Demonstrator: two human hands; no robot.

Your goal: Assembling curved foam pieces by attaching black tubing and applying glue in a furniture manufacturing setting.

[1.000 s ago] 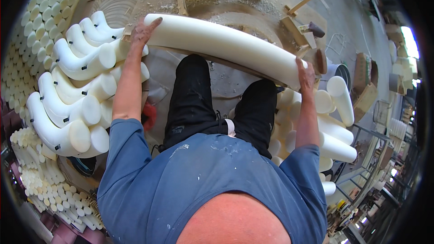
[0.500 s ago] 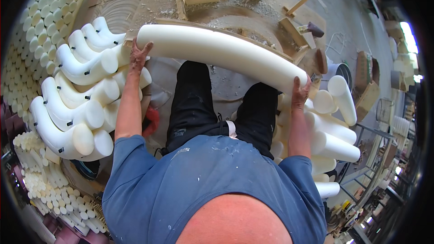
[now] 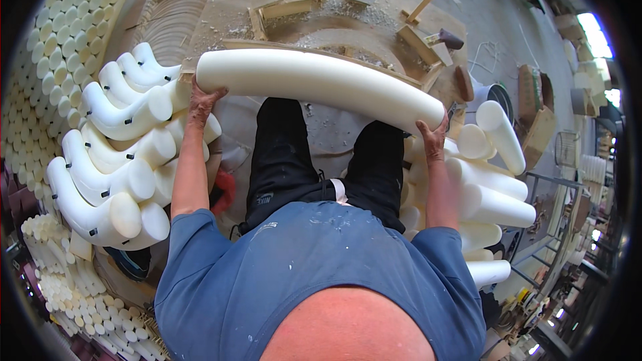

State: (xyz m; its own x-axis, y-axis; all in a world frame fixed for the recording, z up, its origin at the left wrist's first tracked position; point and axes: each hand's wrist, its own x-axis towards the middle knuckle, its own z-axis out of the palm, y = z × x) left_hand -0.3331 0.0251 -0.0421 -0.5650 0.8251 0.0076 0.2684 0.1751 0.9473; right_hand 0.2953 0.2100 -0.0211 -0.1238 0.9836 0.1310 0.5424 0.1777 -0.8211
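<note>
A long, thick white foam cylinder, slightly bowed, spans the width between my hands above my knees. My left hand grips its left end, thumb on the near side and the other fingers partly hidden. At the opposite end, my right hand clasps the cylinder, with the thumb showing and some fingers out of sight behind it. Just beyond the cylinder lies the near edge of a wooden board that carries a curved frame of wooden blocks.
Bent white foam pieces with black clips are stacked at my left. Straight white cylinders lie in a pile at my right. Wooden pegs stand up from the board among pale crumbs. A cardboard box sits farther right.
The white cylinder and both hands have shifted slightly left and a little nearer in the picture. Both hands keep their hold on its ends.
</note>
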